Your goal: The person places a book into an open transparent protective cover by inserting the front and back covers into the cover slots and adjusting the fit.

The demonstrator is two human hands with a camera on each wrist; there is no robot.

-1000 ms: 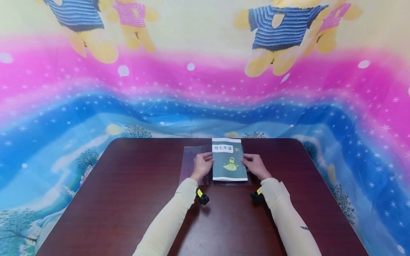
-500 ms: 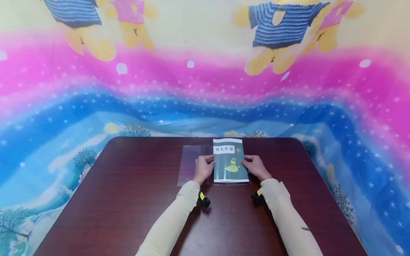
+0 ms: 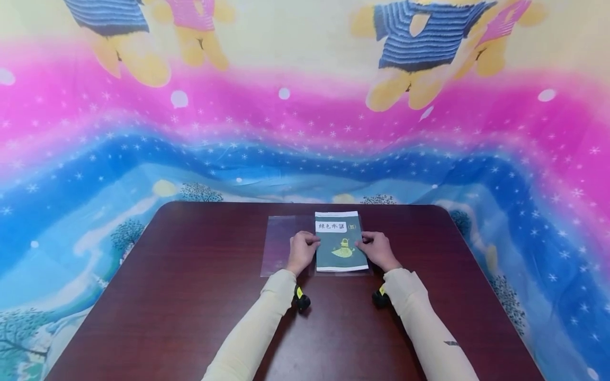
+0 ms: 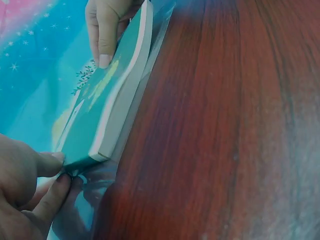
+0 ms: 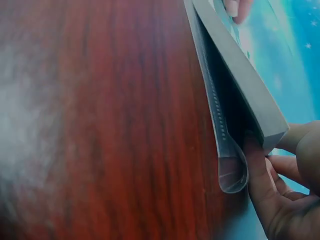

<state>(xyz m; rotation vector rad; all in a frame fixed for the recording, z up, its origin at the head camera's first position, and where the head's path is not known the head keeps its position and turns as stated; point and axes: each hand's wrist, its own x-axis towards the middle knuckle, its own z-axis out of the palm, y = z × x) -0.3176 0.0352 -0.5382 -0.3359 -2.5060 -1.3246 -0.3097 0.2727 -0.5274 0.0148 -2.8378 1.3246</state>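
Note:
A thick paperback book [image 3: 333, 254] with a dark green cover and a white title label lies over a clear plastic book cover [image 3: 281, 246]. At its left edge my left hand [image 3: 302, 248] pinches it, thumb above and a finger below, as the left wrist view shows. My right hand [image 3: 378, 248] grips the right edge, thumb on the cover and fingers underneath. In the right wrist view the book's page block [image 5: 240, 70] is raised at an angle over a folded plastic flap [image 5: 233, 172]. One right finger [image 5: 260, 175] reaches into that gap.
Everything rests near the far edge of a dark red-brown wooden table [image 3: 200, 296]. Behind it hangs a printed cloth backdrop [image 3: 305, 132] with pink and blue bands. A black wrist camera [image 3: 301, 300] sits at the left cuff, another wrist camera [image 3: 381, 297] at the right.
The book's far edge has come slightly nearer and lower, and the book has shifted a little left since half a second ago. Both hands stay at its sides.

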